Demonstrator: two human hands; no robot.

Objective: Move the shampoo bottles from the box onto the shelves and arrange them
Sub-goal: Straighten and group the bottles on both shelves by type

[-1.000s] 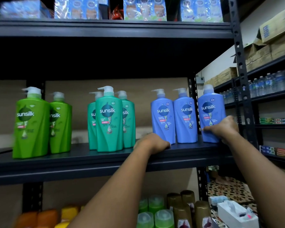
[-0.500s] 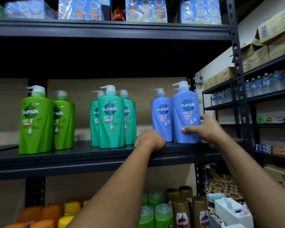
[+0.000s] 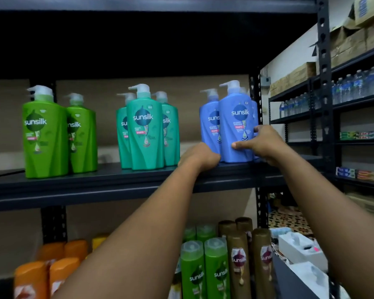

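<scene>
Since a second ago the front blue bottle (image 3: 235, 126) has been slid leftward from the shelf's right end and now stands upright in front of two other blue bottles (image 3: 208, 124), forming a tight cluster on the middle shelf (image 3: 117, 182). Right hand (image 3: 262, 144) grips that front bottle low on its body, thumb across the label face and fingers curled round its right side. Left hand (image 3: 200, 157) rests on the shelf just beside the blue cluster, its fingers curled over, touching the bottle's lower left edge; whether it grips anything I cannot tell. Three teal bottles (image 3: 146, 128) stand near the shelf's middle, two green bottles (image 3: 45, 134) well apart to the left. Below, smaller green, brown and orange bottles (image 3: 216, 270) fill the lower shelf.
</scene>
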